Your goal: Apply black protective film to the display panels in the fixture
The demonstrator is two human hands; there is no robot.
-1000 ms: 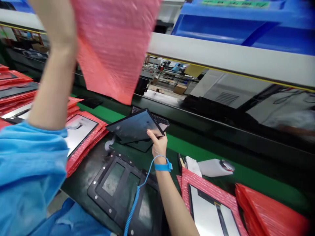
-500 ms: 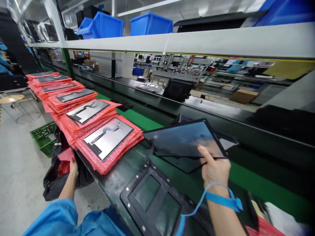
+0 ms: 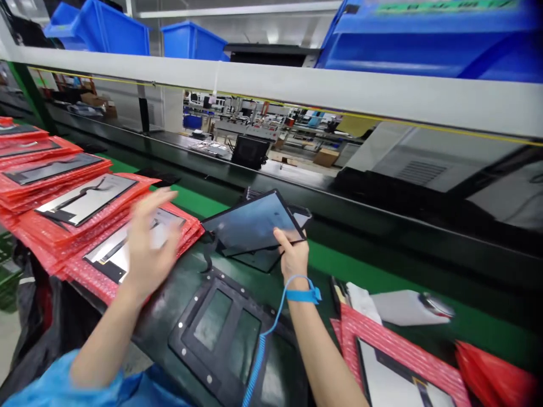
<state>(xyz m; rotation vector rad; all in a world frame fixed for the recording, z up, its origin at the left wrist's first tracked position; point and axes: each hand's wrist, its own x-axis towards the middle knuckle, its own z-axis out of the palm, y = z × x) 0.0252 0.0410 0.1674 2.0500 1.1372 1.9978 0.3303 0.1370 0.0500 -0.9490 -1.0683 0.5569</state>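
Observation:
My right hand [image 3: 294,254] grips a dark display panel [image 3: 254,223] by its right corner, thumb on its glossy face. Behind and below that panel lies another dark panel [image 3: 261,259]. My left hand [image 3: 148,249] is raised, fingers apart and smeared by motion, with nothing in it. It passes in front of a silver-backed display panel [image 3: 116,251] with a ribbon cable, on a stack of red bubble-wrap bags [image 3: 99,285]. A black frame fixture [image 3: 203,325] with light round studs lies in front of me. A blue wrist strap [image 3: 303,295] circles my right wrist.
More stacks of red bags with panels [image 3: 85,198] run along the left. At right are a white bottle [image 3: 403,307] and a bagged panel [image 3: 399,373]. Blue bins [image 3: 195,40] stand on the overhead shelf [image 3: 254,79]. A black bag [image 3: 55,316] hangs at lower left.
My left hand has let go of the red sheet at the black bag and come up over the nearest stack. The view has swung right; my right hand still holds the panel.

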